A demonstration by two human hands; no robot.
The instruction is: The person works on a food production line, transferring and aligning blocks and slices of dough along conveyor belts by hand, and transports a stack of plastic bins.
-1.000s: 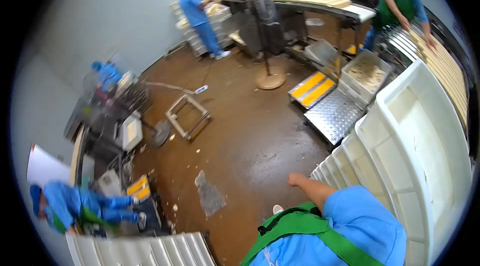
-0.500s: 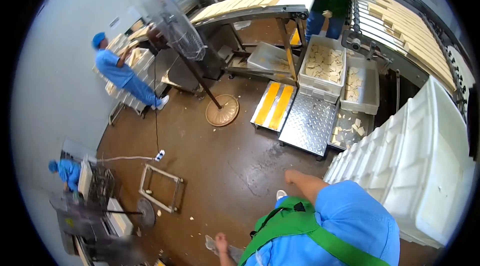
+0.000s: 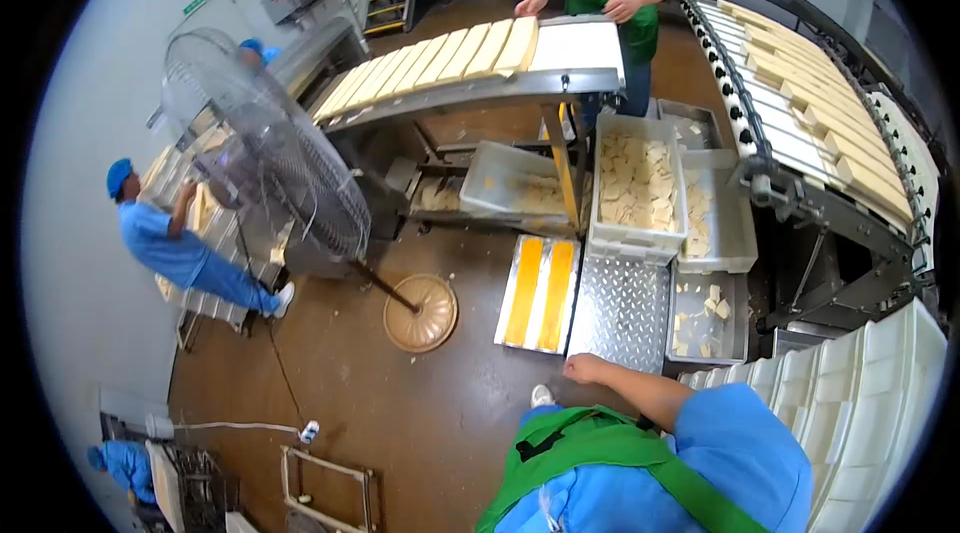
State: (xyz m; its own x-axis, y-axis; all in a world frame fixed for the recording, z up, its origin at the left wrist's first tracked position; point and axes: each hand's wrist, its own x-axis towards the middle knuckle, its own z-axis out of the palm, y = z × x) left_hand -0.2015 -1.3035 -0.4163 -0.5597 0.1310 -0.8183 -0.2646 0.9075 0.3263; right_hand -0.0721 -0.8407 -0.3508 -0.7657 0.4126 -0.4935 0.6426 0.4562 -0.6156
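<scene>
1. Diamond-plate platform (image 3: 620, 308), one: we place it at one o'clock from our right hand (image 3: 585, 368); contact unclear.
2. Fingers: right hand's look curled, spacing indistinct; left hand's, we cannot tell.
3. Yellow-striped step (image 3: 537, 293), one: eleven o'clock.
4. Plastic bins (image 3: 636, 245) with pale pieces (image 3: 640, 178), three: between eleven and one o'clock.

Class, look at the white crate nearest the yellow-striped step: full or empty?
Not empty: pale, broken pieces cover the bottom of the crate.
</scene>
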